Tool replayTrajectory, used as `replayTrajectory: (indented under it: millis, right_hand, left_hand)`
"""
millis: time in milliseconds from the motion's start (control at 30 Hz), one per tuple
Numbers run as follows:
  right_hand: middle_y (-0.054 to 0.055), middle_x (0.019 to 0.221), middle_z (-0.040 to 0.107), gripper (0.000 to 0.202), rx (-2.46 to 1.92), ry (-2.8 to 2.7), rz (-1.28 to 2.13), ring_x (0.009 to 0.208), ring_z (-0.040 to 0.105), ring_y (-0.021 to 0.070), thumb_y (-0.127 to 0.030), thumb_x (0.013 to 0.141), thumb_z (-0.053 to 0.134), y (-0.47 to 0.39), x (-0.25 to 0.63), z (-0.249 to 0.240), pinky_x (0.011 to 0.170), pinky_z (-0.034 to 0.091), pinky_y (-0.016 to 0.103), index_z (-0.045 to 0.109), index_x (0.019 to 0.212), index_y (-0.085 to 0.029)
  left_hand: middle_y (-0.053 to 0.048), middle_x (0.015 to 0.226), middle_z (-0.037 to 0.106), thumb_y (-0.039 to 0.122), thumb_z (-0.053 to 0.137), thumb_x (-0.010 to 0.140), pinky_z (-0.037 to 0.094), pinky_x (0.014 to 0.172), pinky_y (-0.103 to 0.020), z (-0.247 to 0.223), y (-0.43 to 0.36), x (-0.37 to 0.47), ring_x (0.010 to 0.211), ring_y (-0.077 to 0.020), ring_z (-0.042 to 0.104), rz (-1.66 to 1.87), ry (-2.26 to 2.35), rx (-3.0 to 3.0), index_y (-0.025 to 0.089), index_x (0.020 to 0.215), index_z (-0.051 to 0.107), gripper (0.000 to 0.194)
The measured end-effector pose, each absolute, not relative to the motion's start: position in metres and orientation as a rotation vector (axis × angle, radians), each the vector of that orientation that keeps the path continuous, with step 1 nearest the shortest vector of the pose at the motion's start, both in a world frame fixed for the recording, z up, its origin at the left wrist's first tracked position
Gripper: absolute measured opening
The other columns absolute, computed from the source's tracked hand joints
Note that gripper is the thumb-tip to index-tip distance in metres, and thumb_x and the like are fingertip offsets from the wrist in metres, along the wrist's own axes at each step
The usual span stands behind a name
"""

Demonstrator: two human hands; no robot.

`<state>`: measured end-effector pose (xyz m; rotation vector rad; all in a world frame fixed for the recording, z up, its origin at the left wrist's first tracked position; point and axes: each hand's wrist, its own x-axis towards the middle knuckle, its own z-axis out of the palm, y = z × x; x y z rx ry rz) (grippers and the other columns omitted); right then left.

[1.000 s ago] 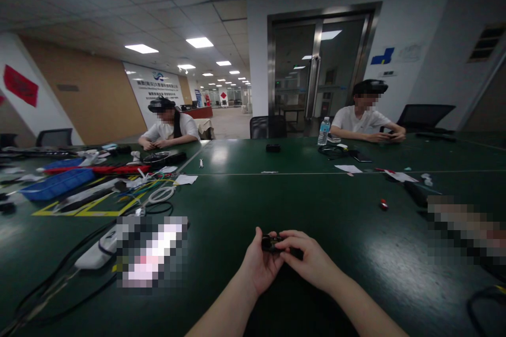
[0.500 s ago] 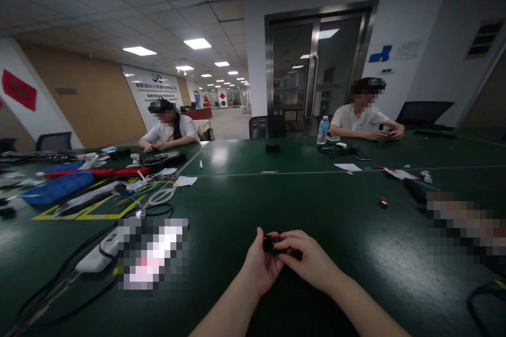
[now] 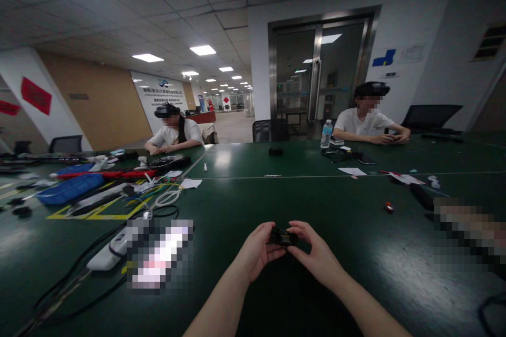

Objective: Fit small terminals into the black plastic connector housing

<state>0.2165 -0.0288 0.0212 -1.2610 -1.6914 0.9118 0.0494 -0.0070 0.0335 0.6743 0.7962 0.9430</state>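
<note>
Between my two hands, just above the green table [image 3: 237, 205], is a small dark device [image 3: 283, 237] with a blocky body; its kind is too dim to make out. My left hand [image 3: 256, 255] grips its left end, thumb on top and fingers curled beneath. At the right end, my right hand [image 3: 316, 253] has its thumb and fingertips closed on the edge. Part of the device is hidden behind my fingers.
A blurred bright screen [image 3: 164, 255] and a white power strip [image 3: 108, 253] with black cables lie to the left. Beyond them are blue trays [image 3: 71, 188]. A small red object [image 3: 389, 207] lies right; a water bottle [image 3: 326, 134] stands farther back. Two people sit opposite.
The dark device has turned in my hands, and more of its face shows. My right fingers have shifted from over it to its right edge. The camera view has swung slightly left.
</note>
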Motion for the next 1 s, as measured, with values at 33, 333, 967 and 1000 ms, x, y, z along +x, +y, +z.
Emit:
replayTrajectory:
  millis: [33,333,967,1000]
  right_hand:
    - [0.004,0.113,0.059,0.045,-1.267,-1.69,0.908,0.113,0.052,0.0211,-0.022,0.075,0.059,-0.028,0.217,0.02,0.101,0.036,0.04,0.043,0.117,-0.026]
    - [0.004,0.12,0.058,0.048,-1.282,-1.78,0.966,0.117,0.049,0.0242,-0.028,0.076,0.06,-0.023,0.222,0.01,0.101,0.035,0.043,0.044,0.121,-0.026]
    - [0.001,0.115,0.06,0.041,-1.309,-1.866,0.911,0.112,0.052,0.0224,-0.024,0.073,0.063,-0.028,0.216,0.012,0.099,0.038,0.039,0.054,0.113,-0.026]
    - [0.001,0.115,0.06,0.04,-1.311,-1.882,0.92,0.112,0.052,0.0222,-0.025,0.074,0.062,-0.029,0.215,0.014,0.099,0.038,0.039,0.054,0.113,-0.027]
  left_hand:
    - [-0.011,0.092,0.062,0.025,0.047,0.091,0.051,0.068,-0.03,0.035,-0.007,0.048,0.07,-0.0177,0.066,0.931,0.802,0.693,0.014,0.103,0.047,0.016]
    - [-0.015,0.121,0.049,0.008,0.074,0.065,0.045,0.084,-0.043,0.014,-0.005,0.017,0.095,-0.0261,0.059,0.9,0.803,1.196,0.019,0.123,0.047,0.065]
    - [-0.006,0.101,0.056,0.0,0.07,0.063,0.038,0.088,-0.028,0.007,-0.016,0.016,0.092,-0.0216,0.052,1.047,0.822,1.371,0.019,0.099,0.065,0.041]
    - [-0.006,0.1,0.056,0.002,0.07,0.064,0.038,0.088,-0.028,0.007,-0.016,0.015,0.091,-0.0213,0.052,1.036,0.834,1.4,0.019,0.098,0.065,0.038]
